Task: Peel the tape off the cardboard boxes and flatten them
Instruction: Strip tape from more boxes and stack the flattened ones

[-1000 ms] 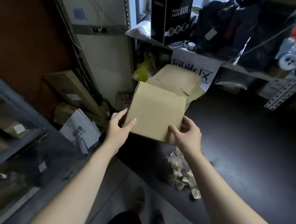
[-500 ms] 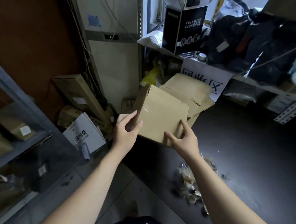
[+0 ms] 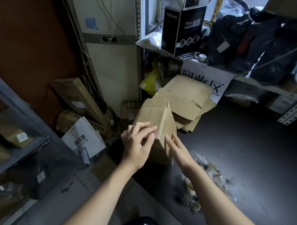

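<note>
A small brown cardboard box (image 3: 152, 115) is tipped with one taped edge facing me. Shiny clear tape (image 3: 161, 126) runs along that edge down to the near corner. My left hand (image 3: 136, 145) grips the box's left face, fingers spread over it and thumb at the near corner by the tape end. Straight fingers of my right hand (image 3: 177, 151) lie against the right face, the index tip touching the corner beside the tape. A stack of flattened boxes (image 3: 188, 97) lies just behind.
A heap of crumpled peeled tape (image 3: 207, 182) sits on the dark table (image 3: 254, 152) at my right. Shelves with a black mask box (image 3: 184, 28) and dark bags stand behind. Cartons and a white paper bag (image 3: 84, 140) crowd the floor at left.
The box has been turned so its taped edge faces me. Both hands shifted from its lower corners to the near corner at the tape end. The camera moved closer.
</note>
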The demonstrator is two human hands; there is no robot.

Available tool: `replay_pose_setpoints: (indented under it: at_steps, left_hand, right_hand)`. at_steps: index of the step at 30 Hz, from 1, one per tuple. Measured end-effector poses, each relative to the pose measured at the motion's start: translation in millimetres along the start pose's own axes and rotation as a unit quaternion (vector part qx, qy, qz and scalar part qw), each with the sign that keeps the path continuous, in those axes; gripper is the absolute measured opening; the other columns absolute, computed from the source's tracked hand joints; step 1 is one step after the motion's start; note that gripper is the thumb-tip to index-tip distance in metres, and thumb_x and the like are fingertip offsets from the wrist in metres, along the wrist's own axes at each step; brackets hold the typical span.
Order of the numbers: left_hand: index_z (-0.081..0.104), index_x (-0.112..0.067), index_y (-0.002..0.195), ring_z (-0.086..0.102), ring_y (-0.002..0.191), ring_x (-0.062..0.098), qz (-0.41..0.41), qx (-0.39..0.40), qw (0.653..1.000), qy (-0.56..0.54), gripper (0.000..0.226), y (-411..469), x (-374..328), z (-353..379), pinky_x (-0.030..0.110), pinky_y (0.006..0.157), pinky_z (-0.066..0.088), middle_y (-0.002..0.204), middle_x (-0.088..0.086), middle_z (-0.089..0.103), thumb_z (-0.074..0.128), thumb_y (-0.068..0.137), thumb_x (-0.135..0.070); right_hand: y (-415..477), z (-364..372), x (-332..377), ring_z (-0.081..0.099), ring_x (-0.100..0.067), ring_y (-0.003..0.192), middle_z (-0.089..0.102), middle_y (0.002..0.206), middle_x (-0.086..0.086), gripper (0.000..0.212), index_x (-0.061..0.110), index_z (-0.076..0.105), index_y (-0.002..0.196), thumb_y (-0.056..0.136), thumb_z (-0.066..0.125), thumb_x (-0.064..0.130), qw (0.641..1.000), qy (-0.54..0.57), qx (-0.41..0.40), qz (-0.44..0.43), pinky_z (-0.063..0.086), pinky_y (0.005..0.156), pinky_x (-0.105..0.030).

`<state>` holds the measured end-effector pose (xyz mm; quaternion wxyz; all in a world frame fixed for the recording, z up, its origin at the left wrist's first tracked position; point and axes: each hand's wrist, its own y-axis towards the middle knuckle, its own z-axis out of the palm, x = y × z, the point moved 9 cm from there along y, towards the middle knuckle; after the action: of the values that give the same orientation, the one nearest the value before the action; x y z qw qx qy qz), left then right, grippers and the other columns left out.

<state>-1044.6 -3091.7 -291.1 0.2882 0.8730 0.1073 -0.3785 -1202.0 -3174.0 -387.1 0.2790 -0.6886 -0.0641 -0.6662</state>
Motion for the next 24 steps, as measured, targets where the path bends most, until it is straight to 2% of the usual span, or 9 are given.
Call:
replay_pose_setpoints:
  at_steps: [3, 5, 7, 9, 13, 15, 17, 20, 24]
  left_hand:
    - [0.076, -0.034, 0.115, 0.049, 0.121, 0.006, 0.022, 0.017, 0.999, 0.015, 0.033, 3, -2, 5, 0.052, 0.106, 0.035, 0.125, -0.019, 0.063, 0.054, 0.094, -0.046]
    - [0.078, -0.034, 0.111, 0.049, 0.125, 0.009, 0.027, 0.012, 0.999, 0.027, 0.032, 5, -2, 4, 0.053, 0.107, 0.035, 0.128, -0.017, 0.061, 0.061, 0.089, -0.051]
    - [0.078, -0.035, 0.109, 0.046, 0.130, 0.011, 0.009, 0.006, 1.000, 0.021, 0.036, 5, 0, 4, 0.051, 0.108, 0.035, 0.134, -0.013, 0.057, 0.066, 0.084, -0.057]
    - [0.077, -0.034, 0.111, 0.043, 0.135, 0.011, -0.009, 0.030, 0.999, -0.018, 0.040, 2, 1, 10, 0.049, 0.110, 0.038, 0.139, -0.009, 0.052, 0.066, 0.083, -0.060]
    - [0.077, -0.021, 0.114, 0.051, 0.130, 0.012, 0.011, 0.049, 0.997, -0.056, 0.035, 2, -5, 12, 0.042, 0.105, 0.047, 0.131, -0.007, 0.058, 0.076, 0.085, -0.042]
    - [0.079, -0.015, 0.109, 0.056, 0.121, 0.013, 0.022, 0.037, 0.997, -0.061, 0.027, 4, -12, 10, 0.037, 0.101, 0.050, 0.120, -0.006, 0.064, 0.080, 0.085, -0.027]
    - [0.080, -0.014, 0.103, 0.057, 0.120, 0.012, 0.017, 0.035, 0.998, -0.056, 0.021, 6, -16, 10, 0.030, 0.100, 0.050, 0.119, -0.006, 0.063, 0.080, 0.085, -0.024]
    - [0.079, -0.015, 0.105, 0.054, 0.126, 0.007, 0.003, 0.059, 0.996, -0.064, 0.022, 8, -11, 12, 0.020, 0.104, 0.045, 0.129, -0.009, 0.061, 0.081, 0.086, -0.025]
    - [0.077, -0.017, 0.115, 0.040, 0.140, -0.004, -0.004, 0.110, 0.990, -0.089, 0.030, -2, -4, 15, 0.011, 0.111, 0.034, 0.141, -0.015, 0.056, 0.082, 0.086, -0.022]
  right_hand:
    - [-2, -5, 1, 0.032, -0.012, 0.151, 0.031, 0.166, 0.010, 0.111, 0.026, 0.030, 0.162, 0.073, 0.063, 0.084, 1.000, -0.003, -0.013, -0.009, 0.029, 0.123, -0.040]
    - [-7, -10, 13, 0.044, -0.010, 0.143, 0.046, 0.159, 0.009, 0.108, 0.027, 0.046, 0.154, 0.069, 0.065, 0.089, 0.999, -0.004, -0.033, -0.030, 0.035, 0.122, -0.045]
    - [-11, -14, 27, 0.056, -0.006, 0.132, 0.062, 0.143, 0.011, 0.093, 0.029, 0.060, 0.143, 0.070, 0.067, 0.086, 0.997, -0.010, -0.055, -0.059, 0.043, 0.116, -0.045]
    - [-15, -17, 41, 0.061, -0.004, 0.125, 0.068, 0.133, 0.014, 0.077, 0.032, 0.066, 0.135, 0.074, 0.070, 0.077, 0.994, -0.022, -0.064, -0.084, 0.049, 0.111, -0.044]
    - [-24, -19, 56, 0.063, -0.002, 0.123, 0.070, 0.130, 0.016, 0.061, 0.036, 0.064, 0.135, 0.081, 0.082, 0.055, 0.989, -0.068, -0.059, -0.120, 0.055, 0.103, -0.036]
    - [-30, -22, 56, 0.063, 0.002, 0.119, 0.069, 0.130, 0.017, 0.060, 0.034, 0.060, 0.141, 0.086, 0.082, 0.042, 0.984, -0.098, -0.078, -0.127, 0.056, 0.100, -0.031]
    - [-36, -26, 56, 0.064, 0.002, 0.117, 0.067, 0.132, 0.016, 0.060, 0.032, 0.059, 0.143, 0.087, 0.081, 0.040, 0.977, -0.117, -0.110, -0.142, 0.056, 0.098, -0.031]
    - [-48, -34, 66, 0.067, 0.000, 0.109, 0.068, 0.125, 0.012, 0.044, 0.022, 0.072, 0.126, 0.085, 0.084, 0.031, 0.954, -0.145, -0.160, -0.207, 0.058, 0.088, -0.025]
    - [-58, -37, 72, 0.067, 0.001, 0.109, 0.067, 0.126, 0.012, 0.019, 0.018, 0.081, 0.102, 0.084, 0.085, 0.019, 0.954, -0.155, -0.136, -0.219, 0.058, 0.085, -0.019]
